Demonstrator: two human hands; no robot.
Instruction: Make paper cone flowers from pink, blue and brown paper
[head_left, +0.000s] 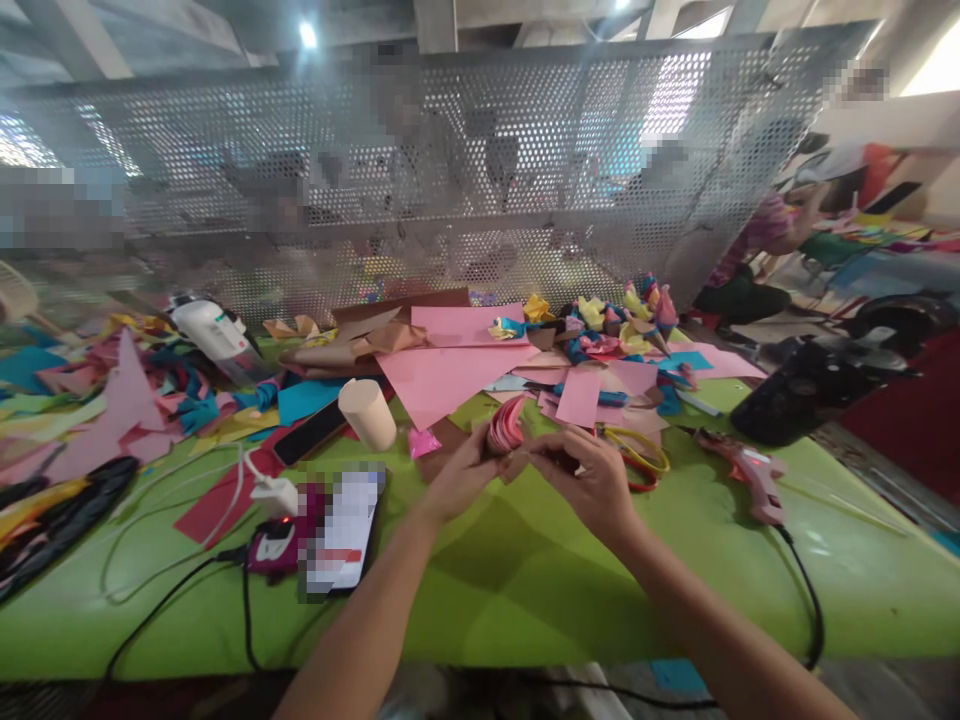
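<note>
My left hand (463, 472) is closed around a pink rolled paper flower (507, 424), whose layered edges swirl upward. A small brown paper piece (514, 466) shows just below the flower, between my two hands. Close by on the right, my right hand (585, 470) has its thumb and fingers pinched together by that brown piece; what lies between the fingertips is too small to make out. Behind my right hand lie yellow-handled scissors (643, 448), partly hidden. A pink glue gun (756, 480) rests farther right on the green table (525, 600).
Left of my hands are a pale cylinder (367, 414), a phone (349, 530) and a power strip (281, 545) with cables. Coloured paper (457, 375) and crumpled paper pieces (600, 320) spread along the back. A black bottle (795, 385) lies at right; a perforated metal screen (450, 190) stands behind.
</note>
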